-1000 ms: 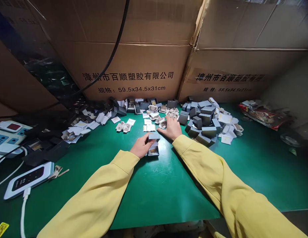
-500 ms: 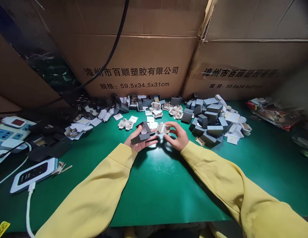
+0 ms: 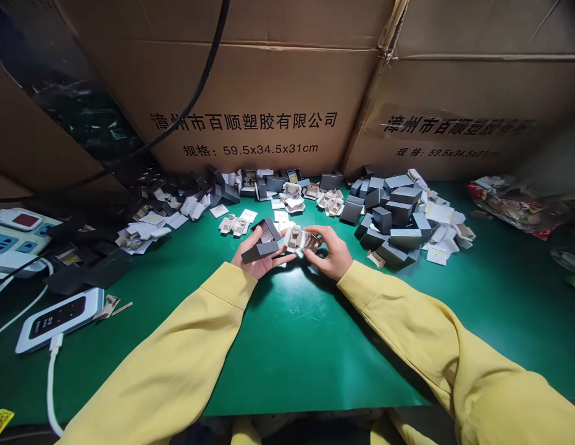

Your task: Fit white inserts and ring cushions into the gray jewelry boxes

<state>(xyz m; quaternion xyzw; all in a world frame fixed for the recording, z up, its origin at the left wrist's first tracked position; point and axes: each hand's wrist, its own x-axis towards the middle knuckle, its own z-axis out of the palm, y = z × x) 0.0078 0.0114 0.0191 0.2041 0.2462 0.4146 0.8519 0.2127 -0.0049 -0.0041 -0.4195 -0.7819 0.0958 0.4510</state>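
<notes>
An opened small black box (image 3: 260, 250) rests in my left hand (image 3: 251, 264), gripped between the thumb and fingers. My right hand (image 3: 336, 254) pinches a folded pale cardboard insert (image 3: 296, 238) just right of the box, over the green table. The left fingertips reach under or against the insert; I cannot tell which. Beyond my hands lie more cardboard inserts (image 3: 330, 202) and small white cards (image 3: 281, 217). To the right of my right hand is a heap of closed black boxes (image 3: 401, 213).
Large brown cartons (image 3: 250, 93) wall off the back of the green table (image 3: 287, 358). White papers (image 3: 440, 216) lie beside the box heap. At left are more black boxes (image 3: 90, 266), a white device with a cable (image 3: 60, 318) and a power strip (image 3: 18, 238). A plastic bag (image 3: 512, 207) sits far right.
The cardboard insert now shows opened out more, with its hollows facing up, and has come nearer the left fingers. The view has tilted slightly downward.
</notes>
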